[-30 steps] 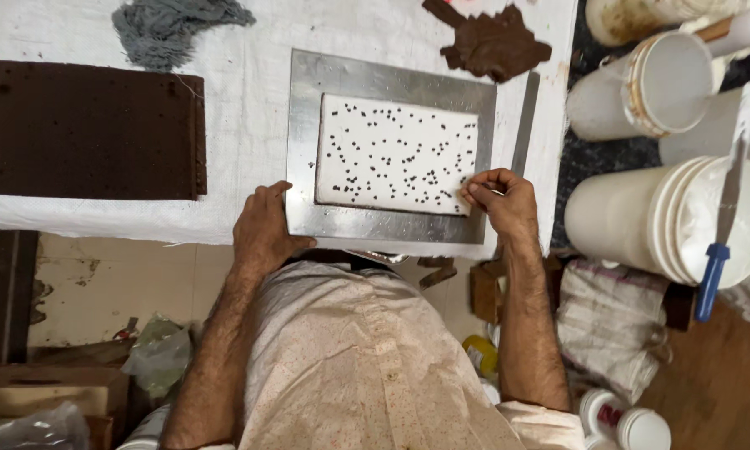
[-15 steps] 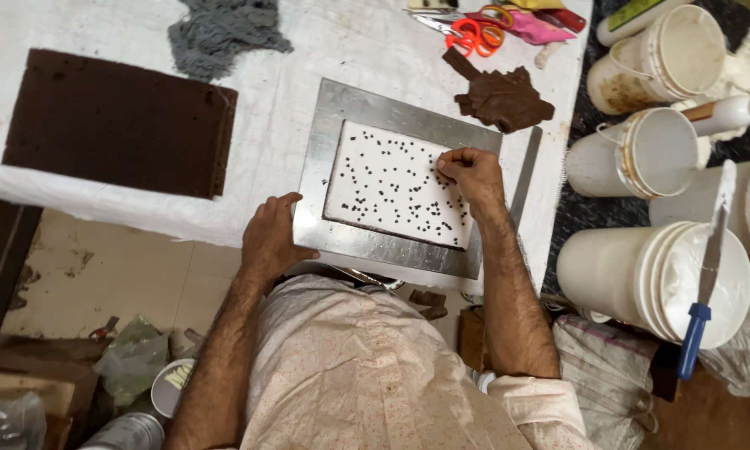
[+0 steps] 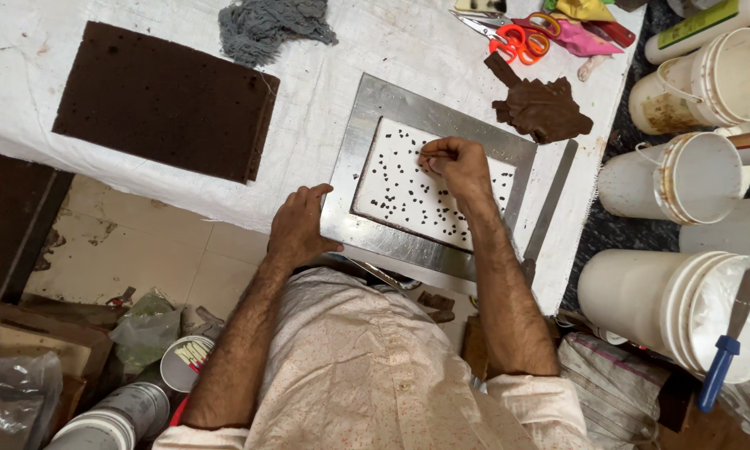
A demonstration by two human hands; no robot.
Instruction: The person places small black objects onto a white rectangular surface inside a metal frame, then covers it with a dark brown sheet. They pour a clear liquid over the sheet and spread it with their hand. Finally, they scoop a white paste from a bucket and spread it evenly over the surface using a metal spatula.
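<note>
Just right of the frame's centre a white sheet [image 3: 408, 196], dotted with small dark specks, lies flat inside a metal frame [image 3: 367, 108] on the cloth-covered table [image 3: 325, 75]. The sheet looks thin, light and somewhat flexible, so it would likely bend if lifted by one corner; a free edge, with the frame steadied, seems the safest place to take it. The frame looks stiff and heavier, with smooth, possibly slippery faces. The right hand [image 3: 457, 164] rests on the sheet's upper right part, fingers drawn together in a pinch; whether a speck or a fine tool is between them cannot be told. The left hand [image 3: 298, 227] lies at the frame's lower left edge, fingers loosely curled and pressing down, holding nothing. A brown slab [image 3: 162, 100] lies at upper left, scissors [image 3: 517, 37] at the top, white buckets [image 3: 683, 179] at right.
</note>
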